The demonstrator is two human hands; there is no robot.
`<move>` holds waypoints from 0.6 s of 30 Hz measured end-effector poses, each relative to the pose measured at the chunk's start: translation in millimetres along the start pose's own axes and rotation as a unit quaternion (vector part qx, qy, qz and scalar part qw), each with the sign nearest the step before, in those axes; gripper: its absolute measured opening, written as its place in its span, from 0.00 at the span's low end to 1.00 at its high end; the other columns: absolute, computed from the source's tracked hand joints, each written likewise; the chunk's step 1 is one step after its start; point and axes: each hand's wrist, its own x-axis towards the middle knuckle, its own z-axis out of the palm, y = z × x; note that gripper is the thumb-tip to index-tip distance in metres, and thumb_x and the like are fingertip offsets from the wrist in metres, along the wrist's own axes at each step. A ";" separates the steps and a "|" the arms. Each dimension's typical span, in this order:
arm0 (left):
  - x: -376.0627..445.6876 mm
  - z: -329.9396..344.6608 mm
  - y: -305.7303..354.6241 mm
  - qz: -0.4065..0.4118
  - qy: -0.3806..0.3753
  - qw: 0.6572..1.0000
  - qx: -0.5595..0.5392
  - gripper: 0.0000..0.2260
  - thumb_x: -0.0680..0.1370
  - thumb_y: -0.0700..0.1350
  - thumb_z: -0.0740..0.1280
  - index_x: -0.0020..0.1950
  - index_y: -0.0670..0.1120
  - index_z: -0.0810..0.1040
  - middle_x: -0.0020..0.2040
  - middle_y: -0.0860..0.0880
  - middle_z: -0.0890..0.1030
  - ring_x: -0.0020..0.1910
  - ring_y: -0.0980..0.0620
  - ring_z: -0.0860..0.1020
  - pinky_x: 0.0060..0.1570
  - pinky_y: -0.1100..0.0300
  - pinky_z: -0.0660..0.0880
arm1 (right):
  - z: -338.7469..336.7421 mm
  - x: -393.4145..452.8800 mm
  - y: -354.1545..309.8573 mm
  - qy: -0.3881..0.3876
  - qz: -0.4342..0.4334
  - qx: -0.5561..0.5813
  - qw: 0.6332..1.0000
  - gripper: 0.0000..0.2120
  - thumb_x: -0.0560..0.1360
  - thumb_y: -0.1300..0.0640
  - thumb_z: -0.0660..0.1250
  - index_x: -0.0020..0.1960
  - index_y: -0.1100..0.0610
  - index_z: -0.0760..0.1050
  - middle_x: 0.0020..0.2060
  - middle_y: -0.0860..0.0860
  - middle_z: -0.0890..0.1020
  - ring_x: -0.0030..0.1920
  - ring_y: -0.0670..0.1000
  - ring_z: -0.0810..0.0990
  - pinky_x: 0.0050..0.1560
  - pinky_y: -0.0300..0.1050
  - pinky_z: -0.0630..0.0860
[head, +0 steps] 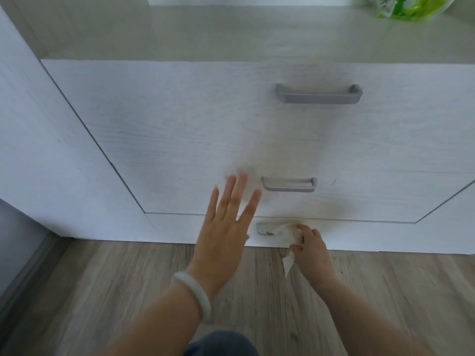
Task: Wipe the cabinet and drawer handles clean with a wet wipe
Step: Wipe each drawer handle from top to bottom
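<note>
The right hand (309, 246) pinches a crumpled wet wipe (288, 236) against the bottom drawer handle (267, 229), at about five o'clock in the view; the wipe covers the handle's right half and a corner of it hangs down toward the wooden floor (102, 278). The left hand (226, 232), fingers spread and holding nothing, is raised in front of the drawer fronts at its nine o'clock, a pale bangle (194, 294) on the wrist. Straight above, at twelve o'clock, sit the bare middle handle (289, 185) and top handle (318, 95). A green bag (411, 7) lies on the cabinet top (205, 34) at one o'clock.
</note>
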 end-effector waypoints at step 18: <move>40.6 61.7 11.9 -0.578 -0.060 0.646 -0.495 0.50 0.72 0.64 0.68 0.77 0.39 0.42 0.77 0.35 0.50 0.75 0.37 0.56 0.72 0.44 0.57 | 30.4 20.3 4.0 0.088 0.006 0.121 0.989 0.16 0.80 0.51 0.54 0.43 0.54 0.77 0.37 0.51 0.78 0.38 0.54 0.78 0.43 0.54 0.77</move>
